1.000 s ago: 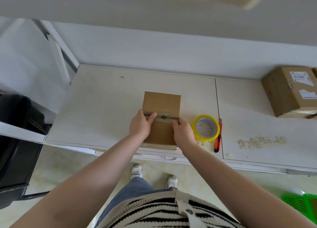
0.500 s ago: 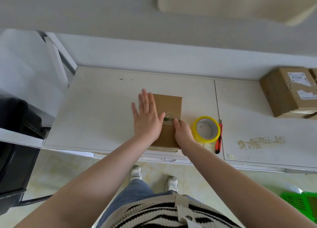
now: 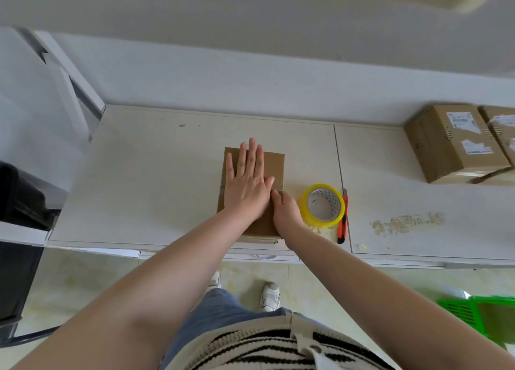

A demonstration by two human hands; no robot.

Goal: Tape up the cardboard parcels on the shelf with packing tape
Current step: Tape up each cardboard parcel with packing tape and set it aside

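I read small flat brown cardboard parcel as light, stiff. Left hand spread flat, pressing top; right hand fingertips press taped seam at right edge; best hold by side edges.

The left hand lies flat, fingers straight and pointing far away, thumb out to the right. The right hand sits just beside it, fingers bent, touching the left thumb. Both arms reach forward.
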